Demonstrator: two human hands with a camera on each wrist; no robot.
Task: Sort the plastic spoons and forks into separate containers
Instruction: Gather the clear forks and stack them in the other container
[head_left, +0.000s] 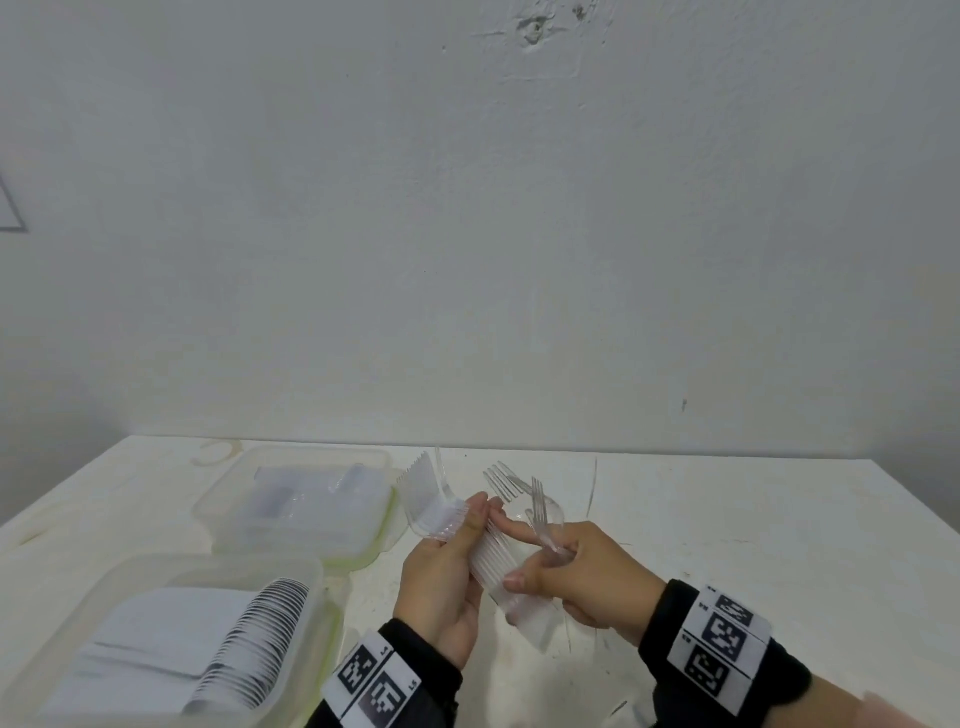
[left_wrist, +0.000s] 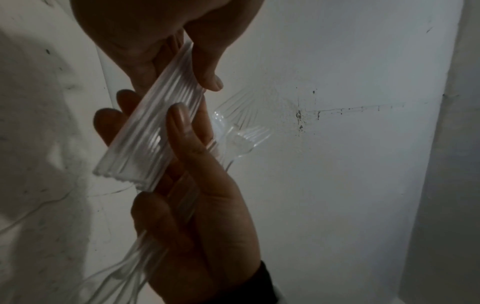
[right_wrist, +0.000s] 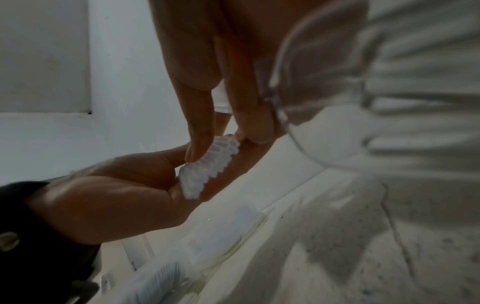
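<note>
- Nearest the head camera, a translucent tub with a green-tinted rim (head_left: 311, 577) is sitting at the lower left of the worktop (head_left: 727, 545), holding a tight nested row of plastic cutlery with dark-edged ends; I cannot tell from here whether they are spoons or forks.
- Behind it, a second lidded-style container (head_left: 291, 540) of the same clear plastic is lying near the wall, with clear pieces showing faintly inside.
- Above the worktop and just right of both tubs, the left hand (head_left: 441, 582) is gripping a nested stack of clear forks (head_left: 441, 514), with thumb and curled fingers (left_wrist: 205, 67) clamped across the ribbed handles.
- That stack's long axis is running diagonally, tines fanned up and away to the left towards the far container, and handle ends pointing down towards the person.
- Meanwhile the right hand (head_left: 582, 577) is closing around a few loose clear forks (head_left: 540, 509), tines up, while its forefinger and thumb are pinching the stack's handle ends.
- Both hands are touching the same stack, so the next move likely turns on merging the loose forks along the stack's axis.
- Since the left hand is nearer the containers, it would probably be the one carrying the stack over.
- Thin, glossy and slippery-looking, the forks are showing ridged, stacked edges; the worktop is looking scuffed and off-white.
</note>
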